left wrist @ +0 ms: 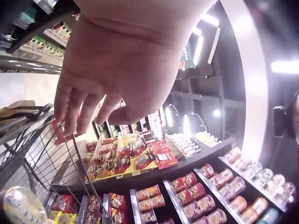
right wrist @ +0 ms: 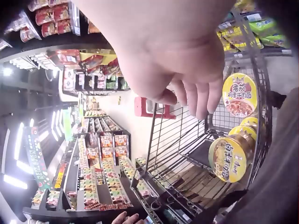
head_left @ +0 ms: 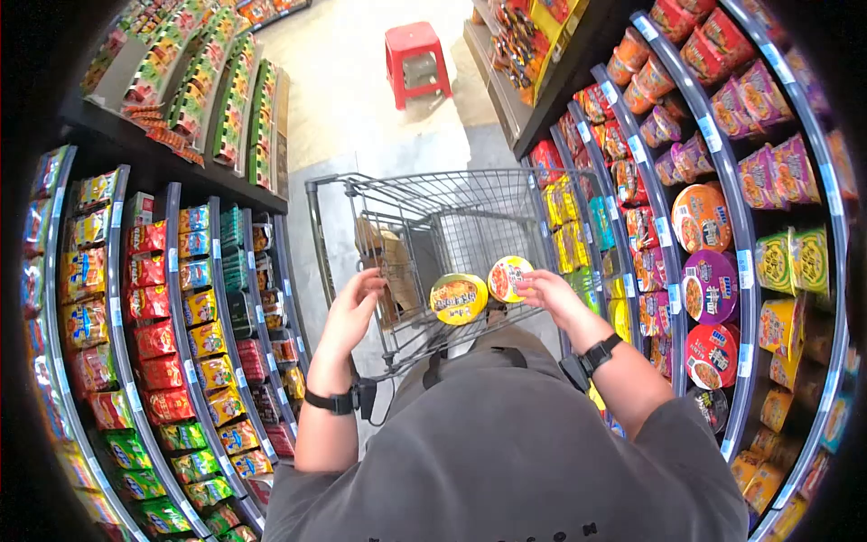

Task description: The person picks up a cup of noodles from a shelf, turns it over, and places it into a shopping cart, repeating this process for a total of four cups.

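A wire shopping cart stands in front of the body, with instant noodle bowls in it. One yellow-lidded noodle bowl lies near the cart's close end. To its right is a noodle bowl with a white and yellow lid. Right beside that bowl, my right hand hovers with loosely bent fingers and no object in its grasp. The right wrist view shows a further yellow bowl partly hidden between these two. Over the cart's left side hangs my left hand, fingers relaxed, holding nothing.
Shelves of packaged noodles line the left side, and cup noodle shelves the right. A red stool stands on the floor beyond the cart. Low display racks flank the aisle ahead. Something brown shows through the cart's left part.
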A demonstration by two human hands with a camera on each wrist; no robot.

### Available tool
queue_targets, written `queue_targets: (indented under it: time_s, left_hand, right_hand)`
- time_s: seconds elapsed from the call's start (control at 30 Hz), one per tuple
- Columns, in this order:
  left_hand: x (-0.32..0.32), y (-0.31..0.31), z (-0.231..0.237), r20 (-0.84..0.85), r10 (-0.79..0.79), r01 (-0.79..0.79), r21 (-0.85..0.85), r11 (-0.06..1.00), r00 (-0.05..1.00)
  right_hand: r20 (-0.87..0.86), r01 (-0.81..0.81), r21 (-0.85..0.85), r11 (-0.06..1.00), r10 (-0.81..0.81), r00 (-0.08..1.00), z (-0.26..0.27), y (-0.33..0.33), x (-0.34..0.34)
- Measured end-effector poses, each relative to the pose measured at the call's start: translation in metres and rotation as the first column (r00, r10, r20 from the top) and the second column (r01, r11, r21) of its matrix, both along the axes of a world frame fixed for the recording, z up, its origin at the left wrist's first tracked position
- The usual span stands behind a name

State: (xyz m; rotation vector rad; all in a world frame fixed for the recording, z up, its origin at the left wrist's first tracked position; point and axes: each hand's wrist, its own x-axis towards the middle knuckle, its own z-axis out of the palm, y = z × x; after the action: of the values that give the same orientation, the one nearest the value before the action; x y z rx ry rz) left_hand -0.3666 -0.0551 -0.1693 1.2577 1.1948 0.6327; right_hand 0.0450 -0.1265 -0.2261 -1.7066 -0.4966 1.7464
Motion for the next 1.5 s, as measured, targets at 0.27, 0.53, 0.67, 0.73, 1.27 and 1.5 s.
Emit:
queue_targets:
  time_s: [0.27, 0.53, 0.67, 0.73, 1.27, 1.5]
  left_hand:
    - [-0.040, -0.017, -0.002, 0.001, -0.094, 0.094, 0.032, 0.995, 0.996]
    - [0.008, -0.013, 0.002, -0.016, -0.379, 0.379, 0.066, 0.923, 0.925]
    - [0.040, -0.012, -0.002, -0.015, -0.480, 0.479, 0.079, 0.874, 0.877]
    - [0.056, -0.014, 0.006, -0.057, -0.529, 0.532, 0.080, 0.843, 0.847]
    - [0.256, -0.103, 0.040, -0.181, -0.867, 0.879, 0.210, 0.428, 0.465]
    - [0.341, -0.209, 0.080, -0.393, -0.895, 0.963, 0.238, 0.124, 0.212]
  right_hand:
    - [0.061, 0.115, 0.058, 0.992, -0.119, 0.991, 0.030, -0.098, -0.025]
    - [0.100, 0.383, 0.052, 0.922, -0.386, 0.917, 0.054, -0.216, -0.032]
    - [0.114, 0.478, 0.086, 0.874, -0.486, 0.867, 0.067, -0.256, -0.032]
    - [0.111, 0.529, 0.100, 0.843, -0.538, 0.836, 0.071, -0.271, -0.034]
    - [0.020, 0.833, 0.231, 0.503, -0.858, 0.513, 0.079, -0.481, -0.021]
    - [-0.165, 0.919, 0.339, 0.203, -0.949, 0.270, 0.073, -0.602, -0.014]
